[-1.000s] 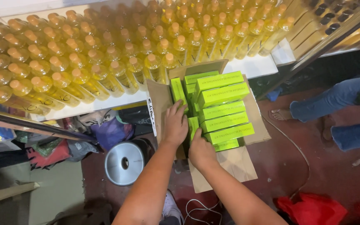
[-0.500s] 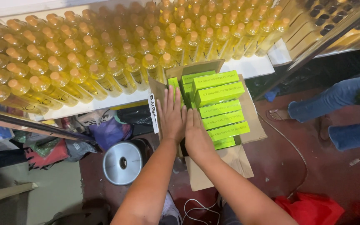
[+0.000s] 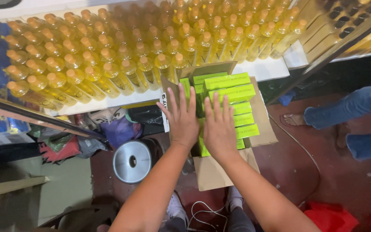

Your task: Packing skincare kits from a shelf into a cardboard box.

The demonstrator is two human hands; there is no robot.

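The left hand and right hand, laid flat with spread fingers, cover several green boxes in the cardboard carton, so the count under them cannot be told. The yellow bottles run past the top edge. A seated person's jeans-clad legs are cut off at the right.

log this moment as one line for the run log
left hand flat, fingers spread, on green boxes | right hand flat beside it | boxes in open carton | yellow bottles on table behind
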